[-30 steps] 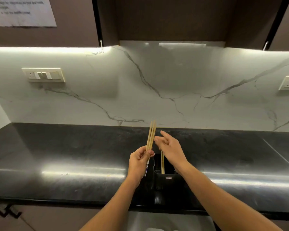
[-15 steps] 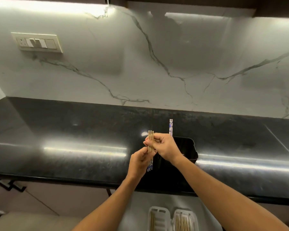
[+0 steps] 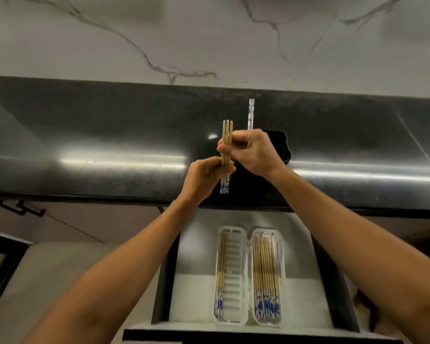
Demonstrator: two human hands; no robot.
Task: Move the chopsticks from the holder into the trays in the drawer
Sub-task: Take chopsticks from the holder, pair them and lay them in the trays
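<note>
Head view looks down on two bare hands meeting above the front edge of a black counter (image 3: 109, 135). Left hand (image 3: 204, 177) has its grip closed narrow around a bundle of three chopsticks (image 3: 227, 137), thumb and fingers pinching the shafts just above their blue-and-white patterned ends, which hang below the hand. Right hand (image 3: 252, 151) is also curled tight on the same bundle, higher up, its fingers wrapped over the wooden shafts so that the plain tips stand upright above it. The two hands touch or nearly touch at the bundle; which one carries the weight cannot be told. Behind the right hand stands a black holder (image 3: 282, 147), mostly hidden by the hand and wrist, with only its right rim and corner showing. One single chopstick (image 3: 251, 114) rises upright from behind the right hand, patterned end up; its lower part is hidden. Below the counter edge an open drawer (image 3: 196, 269) holds two white slotted trays side by side. The left tray (image 3: 236, 269) has a few chopsticks along its left side, the rest of it bare. The right tray (image 3: 282, 281) is filled across with chopsticks, patterned ends toward the person. Both forearms cross the drawer's corners and hide part of its side walls.
</note>
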